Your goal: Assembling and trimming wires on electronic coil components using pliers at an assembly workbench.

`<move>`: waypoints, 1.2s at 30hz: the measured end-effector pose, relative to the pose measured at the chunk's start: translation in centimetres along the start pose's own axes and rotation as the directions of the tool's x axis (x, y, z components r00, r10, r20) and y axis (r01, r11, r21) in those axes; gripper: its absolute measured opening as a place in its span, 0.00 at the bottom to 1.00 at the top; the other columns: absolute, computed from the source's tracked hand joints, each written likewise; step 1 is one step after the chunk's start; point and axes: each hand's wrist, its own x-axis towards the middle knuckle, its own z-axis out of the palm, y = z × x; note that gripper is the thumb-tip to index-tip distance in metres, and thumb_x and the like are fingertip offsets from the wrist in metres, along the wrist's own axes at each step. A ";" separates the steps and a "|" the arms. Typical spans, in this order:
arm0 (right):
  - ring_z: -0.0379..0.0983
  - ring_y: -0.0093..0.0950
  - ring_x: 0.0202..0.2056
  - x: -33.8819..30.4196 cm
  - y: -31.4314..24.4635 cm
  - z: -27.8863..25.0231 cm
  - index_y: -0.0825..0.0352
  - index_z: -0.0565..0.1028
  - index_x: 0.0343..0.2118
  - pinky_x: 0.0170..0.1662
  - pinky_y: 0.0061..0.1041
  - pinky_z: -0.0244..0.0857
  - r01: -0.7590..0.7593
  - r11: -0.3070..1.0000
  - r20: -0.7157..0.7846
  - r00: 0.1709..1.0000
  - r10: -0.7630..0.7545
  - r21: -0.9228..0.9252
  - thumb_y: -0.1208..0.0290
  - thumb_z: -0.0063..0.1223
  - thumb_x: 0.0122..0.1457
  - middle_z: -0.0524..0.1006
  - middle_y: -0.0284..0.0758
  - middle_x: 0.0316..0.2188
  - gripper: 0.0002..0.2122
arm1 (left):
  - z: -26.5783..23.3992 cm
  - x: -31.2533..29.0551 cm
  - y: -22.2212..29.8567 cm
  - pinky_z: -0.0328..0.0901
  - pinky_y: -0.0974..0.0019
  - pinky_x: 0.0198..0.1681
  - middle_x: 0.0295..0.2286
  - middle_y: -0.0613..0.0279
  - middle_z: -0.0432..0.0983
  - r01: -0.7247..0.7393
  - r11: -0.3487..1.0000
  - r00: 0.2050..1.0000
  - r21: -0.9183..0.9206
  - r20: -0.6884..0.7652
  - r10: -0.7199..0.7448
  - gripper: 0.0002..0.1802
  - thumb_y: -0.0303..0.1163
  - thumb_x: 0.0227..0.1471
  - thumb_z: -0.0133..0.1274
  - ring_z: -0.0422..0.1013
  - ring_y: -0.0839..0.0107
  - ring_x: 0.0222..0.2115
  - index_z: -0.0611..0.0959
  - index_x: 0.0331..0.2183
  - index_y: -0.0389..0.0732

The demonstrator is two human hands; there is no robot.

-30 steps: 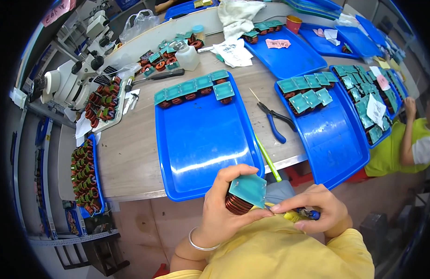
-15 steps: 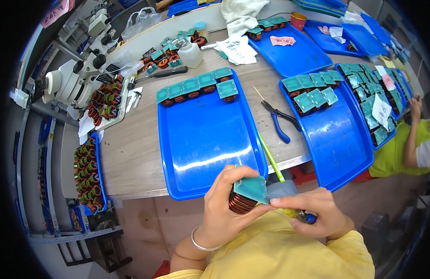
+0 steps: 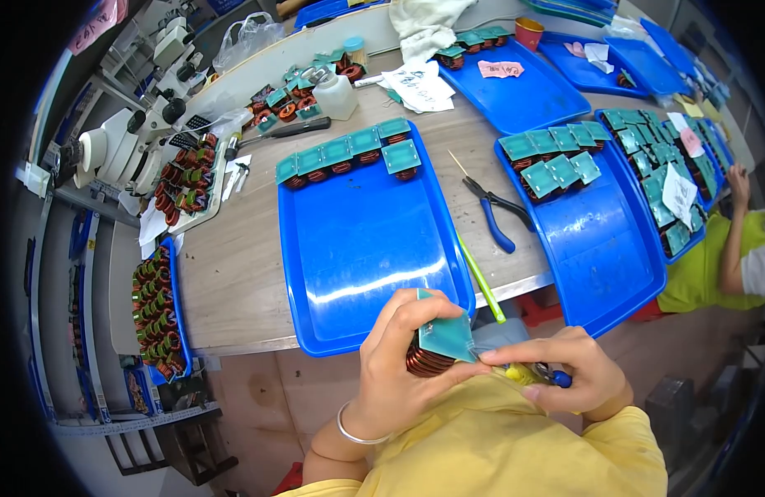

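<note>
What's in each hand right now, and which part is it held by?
The left hand holds a green-topped copper coil around its left side. The right hand pinches a small yellow-and-blue tool, seemingly around its yellow part.

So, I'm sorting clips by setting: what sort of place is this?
Probably an electronics assembly workshop. The left hand holds a copper-coloured coil under a green board, a blue tray on the workbench bears more such pieces, and what look like microscopes stand at the left.
</note>
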 end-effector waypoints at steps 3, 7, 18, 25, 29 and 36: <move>0.73 0.25 0.21 0.1 0.2 0.0 0.71 0.74 0.40 0.24 0.17 0.61 -0.028 0.999 -0.016 1.000 0.028 -0.017 0.79 0.52 0.36 0.77 0.41 0.26 0.21 | 0.0 0.1 -0.1 0.64 0.67 0.30 0.29 0.58 0.69 -0.037 0.997 0.999 0.073 -0.033 0.040 0.29 0.31 0.27 0.68 0.67 0.64 0.31 0.72 0.35 0.38; 0.73 0.25 0.22 -0.4 0.9 0.6 0.72 0.74 0.40 0.25 0.18 0.62 0.061 0.942 -0.042 0.996 -0.079 -0.329 0.78 0.52 0.36 0.77 0.41 0.28 0.21 | 0.1 -0.4 -0.7 0.62 0.70 0.35 0.32 0.57 0.68 0.023 0.999 0.999 0.041 -0.029 -0.022 0.33 0.31 0.23 0.70 0.66 0.69 0.33 0.68 0.34 0.41; 0.72 0.23 0.27 0.5 0.6 0.1 0.72 0.74 0.39 0.31 0.18 0.62 -0.068 0.993 0.035 0.997 0.065 0.094 0.74 0.54 0.36 0.77 0.39 0.33 0.21 | -0.1 -0.7 -0.9 0.62 0.69 0.36 0.31 0.58 0.68 0.130 0.983 0.991 -0.133 0.001 -0.131 0.31 0.30 0.25 0.69 0.66 0.67 0.34 0.69 0.33 0.40; 0.73 0.23 0.29 0.4 0.6 0.3 0.71 0.72 0.43 0.34 0.19 0.63 -0.126 0.991 0.050 0.990 0.129 -0.051 0.76 0.52 0.40 0.77 0.38 0.33 0.21 | -0.1 -0.7 -1.2 0.62 0.67 0.36 0.29 0.59 0.68 0.130 0.986 0.989 -0.101 -0.051 -0.136 0.28 0.31 0.27 0.68 0.66 0.65 0.33 0.70 0.31 0.39; 0.72 0.20 0.21 0.6 1.8 0.4 0.69 0.65 0.50 0.25 0.15 0.64 0.174 0.963 0.104 0.982 -0.156 -0.206 0.78 0.48 0.48 0.76 0.40 0.37 0.22 | -0.2 -0.8 -1.1 0.62 0.67 0.35 0.28 0.60 0.68 0.169 0.979 0.981 -0.113 -0.076 -0.178 0.27 0.31 0.27 0.68 0.66 0.65 0.33 0.70 0.31 0.39; 0.74 0.25 0.26 0.9 1.4 0.0 0.69 0.65 0.51 0.29 0.18 0.66 0.137 0.986 0.183 0.976 -0.118 -0.097 0.80 0.49 0.47 0.74 0.41 0.40 0.24 | -0.3 -0.9 -1.4 0.61 0.64 0.38 0.28 0.60 0.68 0.171 0.975 0.982 -0.140 -0.051 -0.180 0.29 0.33 0.26 0.69 0.67 0.64 0.34 0.70 0.32 0.40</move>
